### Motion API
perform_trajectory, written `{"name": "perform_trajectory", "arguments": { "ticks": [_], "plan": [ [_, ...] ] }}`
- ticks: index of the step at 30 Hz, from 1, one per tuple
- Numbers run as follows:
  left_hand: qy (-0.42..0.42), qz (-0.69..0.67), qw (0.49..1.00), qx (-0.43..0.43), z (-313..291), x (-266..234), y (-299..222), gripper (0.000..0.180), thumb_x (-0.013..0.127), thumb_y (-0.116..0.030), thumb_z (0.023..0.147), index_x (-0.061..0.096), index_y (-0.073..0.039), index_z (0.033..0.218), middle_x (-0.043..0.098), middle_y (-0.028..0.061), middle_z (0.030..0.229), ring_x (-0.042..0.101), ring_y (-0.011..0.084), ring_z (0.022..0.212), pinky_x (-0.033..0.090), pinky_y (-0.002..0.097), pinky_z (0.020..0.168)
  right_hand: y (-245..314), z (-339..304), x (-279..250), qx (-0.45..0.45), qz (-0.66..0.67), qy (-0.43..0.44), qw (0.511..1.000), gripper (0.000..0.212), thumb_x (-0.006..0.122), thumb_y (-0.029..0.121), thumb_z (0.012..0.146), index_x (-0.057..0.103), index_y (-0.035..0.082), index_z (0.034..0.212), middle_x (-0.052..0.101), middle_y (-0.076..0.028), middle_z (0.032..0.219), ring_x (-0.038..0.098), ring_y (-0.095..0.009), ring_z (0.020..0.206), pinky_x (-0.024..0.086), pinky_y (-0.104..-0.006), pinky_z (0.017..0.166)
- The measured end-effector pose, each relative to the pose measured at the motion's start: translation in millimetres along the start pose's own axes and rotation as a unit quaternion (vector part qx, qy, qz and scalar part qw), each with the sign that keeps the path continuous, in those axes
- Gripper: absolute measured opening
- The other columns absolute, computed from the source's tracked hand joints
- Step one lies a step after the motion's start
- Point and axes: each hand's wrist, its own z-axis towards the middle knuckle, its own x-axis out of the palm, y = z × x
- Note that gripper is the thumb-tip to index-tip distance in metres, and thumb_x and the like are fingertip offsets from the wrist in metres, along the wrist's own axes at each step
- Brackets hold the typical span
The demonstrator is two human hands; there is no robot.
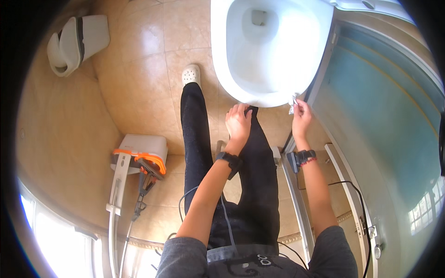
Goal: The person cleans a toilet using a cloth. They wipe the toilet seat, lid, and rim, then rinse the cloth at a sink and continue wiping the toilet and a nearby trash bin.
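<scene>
In front of me is a white toilet (221, 69) with its seat ring in place and the bowl exposed. My right hand (301, 117) pinches a small crumpled white tissue (292, 104) at the front right of the rim. The tissue seems to touch the rim's edge. My left hand (238, 122) is closed just below the front of the rim, with its fingers curled in. Its fingertips are hidden, so whatever they hold, if anything, does not show. Both wrists carry dark bands.
A white bin (95, 39) is at the upper left. A white and orange mop bucket (143, 146) with long handles stands at the left wall. Along the right runs a glass partition (371, 106) with a metal frame. Black cables (354, 187) hang by my arms.
</scene>
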Motion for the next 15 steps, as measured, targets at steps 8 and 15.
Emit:
{"name": "perform_trajectory", "arguments": {
  "ticks": [8, 15],
  "plan": [
    [-0.036, 0.040, 0.998, -0.025, -9, 31, -6, 0.015, 0.065, -0.008, 0.069, 0.058, -0.008, 0.082, 0.057, 0.0063, 0.080, 0.054, 0.0256, 0.077, 0.042, 0.0356, 0.068, 2, -10, 29, -0.098, -0.046, -0.028, 0.994, 0.017, 0.055, -0.002, 0.077, 0.057, 0.003, 0.093, 0.057, -0.012, 0.083, 0.058, -0.026, 0.072, 0.048, -0.0328, 0.063],
    [-0.054, -0.037, 0.996, -0.061, -17, 32, 5, 0.013, 0.061, -0.003, 0.071, 0.059, -0.003, 0.084, 0.060, 0.0084, 0.079, 0.056, 0.0246, 0.072, 0.044, 0.0347, 0.068, 9, -36, 60, -0.078, -0.016, -0.049, 0.996, 0.015, 0.054, -0.002, 0.077, 0.057, 0.004, 0.091, 0.057, -0.012, 0.081, 0.058, -0.025, 0.066, 0.048, -0.0321, 0.058]
  ]
}}
